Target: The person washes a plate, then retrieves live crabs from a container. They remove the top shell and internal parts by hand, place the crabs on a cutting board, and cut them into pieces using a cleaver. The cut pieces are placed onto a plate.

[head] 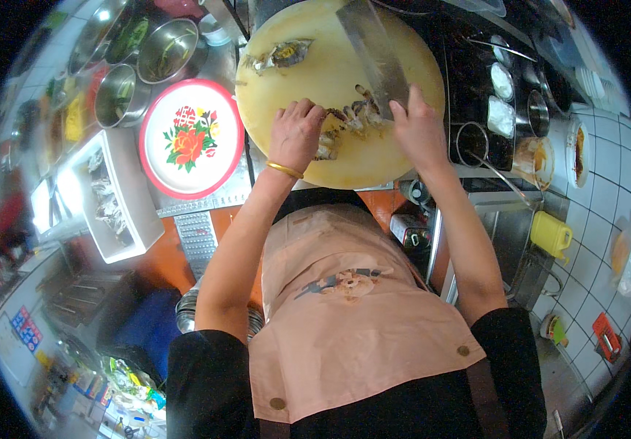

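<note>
A round yellowed cutting board [277, 88] lies before me. My right hand [418, 131] grips a cleaver [373, 49], its broad blade slanting away over the board's right half. Cut crab pieces [356, 115] with dark legs lie near the blade's heel. At their left end, my left hand [297, 130] has its fingers curled on a crab piece [326, 144], which they partly hide. A gold bangle [284, 169] circles the left wrist. Toward the board's far left rests a crab top shell [289, 54], inside up, with yellow matter in it.
A red-rimmed enamel tray [145, 148] with a flower print is left of the board. Beside it stands a white foam box [154, 230] holding foil-like, shiny items. Steel bowls [145, 60] are behind. A stove area with a ladle [504, 184] and a yellow jug [550, 235] lie right.
</note>
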{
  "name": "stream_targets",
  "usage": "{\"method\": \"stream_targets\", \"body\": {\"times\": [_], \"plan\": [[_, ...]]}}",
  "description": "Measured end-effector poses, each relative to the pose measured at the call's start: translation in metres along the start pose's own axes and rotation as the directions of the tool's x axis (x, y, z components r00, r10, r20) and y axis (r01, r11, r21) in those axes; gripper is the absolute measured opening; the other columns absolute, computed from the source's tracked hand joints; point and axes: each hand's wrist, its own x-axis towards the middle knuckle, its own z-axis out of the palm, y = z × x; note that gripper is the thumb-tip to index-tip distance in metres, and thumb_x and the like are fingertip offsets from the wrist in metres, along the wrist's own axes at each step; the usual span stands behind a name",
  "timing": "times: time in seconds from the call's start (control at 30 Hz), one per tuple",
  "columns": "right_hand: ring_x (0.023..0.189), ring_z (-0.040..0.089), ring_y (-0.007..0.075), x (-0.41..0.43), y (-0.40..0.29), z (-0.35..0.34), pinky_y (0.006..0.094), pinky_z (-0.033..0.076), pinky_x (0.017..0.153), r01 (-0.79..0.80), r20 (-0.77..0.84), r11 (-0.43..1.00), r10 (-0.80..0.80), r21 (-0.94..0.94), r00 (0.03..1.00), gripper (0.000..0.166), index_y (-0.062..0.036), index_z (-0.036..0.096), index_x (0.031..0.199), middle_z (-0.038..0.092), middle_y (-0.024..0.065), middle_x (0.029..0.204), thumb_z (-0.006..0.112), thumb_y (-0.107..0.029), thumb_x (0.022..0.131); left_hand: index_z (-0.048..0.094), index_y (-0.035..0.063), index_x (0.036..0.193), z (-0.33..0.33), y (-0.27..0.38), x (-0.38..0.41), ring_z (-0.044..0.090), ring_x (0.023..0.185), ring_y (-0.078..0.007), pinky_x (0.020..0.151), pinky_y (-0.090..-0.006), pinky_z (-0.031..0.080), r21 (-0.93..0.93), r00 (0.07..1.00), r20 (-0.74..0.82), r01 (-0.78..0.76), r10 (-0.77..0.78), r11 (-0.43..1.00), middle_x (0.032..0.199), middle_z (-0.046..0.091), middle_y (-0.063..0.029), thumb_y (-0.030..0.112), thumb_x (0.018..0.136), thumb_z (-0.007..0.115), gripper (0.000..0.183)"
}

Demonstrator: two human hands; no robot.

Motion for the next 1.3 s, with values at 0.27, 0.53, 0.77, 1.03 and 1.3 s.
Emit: {"method": "stream_targets", "body": {"times": [0.27, 0.53, 0.77, 1.03, 1.3], "plan": [[0.087, 0.067, 0.0393, 0.016, 0.077, -0.001, 0.0484, 0.056, 0.069, 0.029, -0.219, 0.942, -0.108, -0.334, 0.97, 0.031, -0.0035, 0.054, 0.115, 0.059, 0.0222, 0.113, 0.06, -0.02, 0.089, 0.063, 0.0096, 0.092, -0.007, 0.014, -0.005, 0.06, 0.086, -0.0272, 0.074, -0.039, 0.044, -0.048, 1.0, -0.02, -0.005, 0.004, 0.999, 0.088, 0.06, -0.007, 0.009, 0.084, 0.062, 0.008], [0.101, 0.065, 0.0305, 0.006, 0.101, 0.026, 0.041, 0.058, 0.074, 0.262, -0.018, 0.865, -0.298, -0.428, 0.954, 0.033, -0.0107, 0.058, 0.119, 0.058, 0.0109, 0.12, 0.06, -0.018, 0.087, 0.064, 0.0063, 0.099, -0.036, 0.003, -0.053, 0.062, 0.089, -0.0294, 0.077, -0.0397, 0.049, -0.101, 0.987, 0.018, 0.161, -0.16, 0.982, 0.093, 0.063, -0.0086, 0.005, 0.083, 0.065, 0.016], [0.109, 0.059, 0.0244, 0.048, 0.062, 0.022, 0.0362, 0.054, 0.084, 0.794, 0.398, 0.561, -0.69, -0.233, 0.605, 0.058, -0.0242, 0.052, 0.138, 0.059, 0.0061, 0.117, 0.054, -0.007, 0.083, 0.055, 0.0061, 0.118, -0.014, 0.026, -0.058, 0.056, 0.11, -0.0276, 0.087, -0.04, 0.046, 0.022, 0.991, 0.129, 0.022, -0.024, 1.0, 0.125, 0.058, -0.0081, 0.011, 0.08, 0.068, 0.041], [0.099, 0.06, 0.0241, 0.076, 0.047, 0.03, 0.0369, 0.054, 0.081, 0.954, 0.571, 0.301, -0.78, -0.015, 0.255, 0.065, -0.0305, 0.05, 0.14, 0.059, 0.0058, 0.101, 0.06, -0.009, 0.079, 0.053, 0.0061, 0.123, 0.002, 0.025, -0.057, 0.056, 0.108, -0.025, 0.085, -0.0381, 0.044, 0.095, 0.988, 0.149, 0.014, -0.028, 0.995, 0.127, 0.057, -0.0067, 0.01, 0.082, 0.062, 0.042], [0.1, 0.063, 0.0267, 0.078, 0.04, 0.029, 0.0385, 0.053, 0.078, 0.975, 0.69, 0.218, -0.71, 0.031, 0.137, 0.072, -0.0249, 0.049, 0.139, 0.062, 0.0063, 0.104, 0.067, -0.004, 0.073, 0.054, 0.0083, 0.123, 0.008, 0.029, -0.056, 0.057, 0.108, -0.0232, 0.084, -0.0371, 0.044, 0.153, 0.992, 0.121, 0.022, -0.041, 0.988, 0.124, 0.059, -0.0065, 0.01, 0.079, 0.066, 0.045]]}}
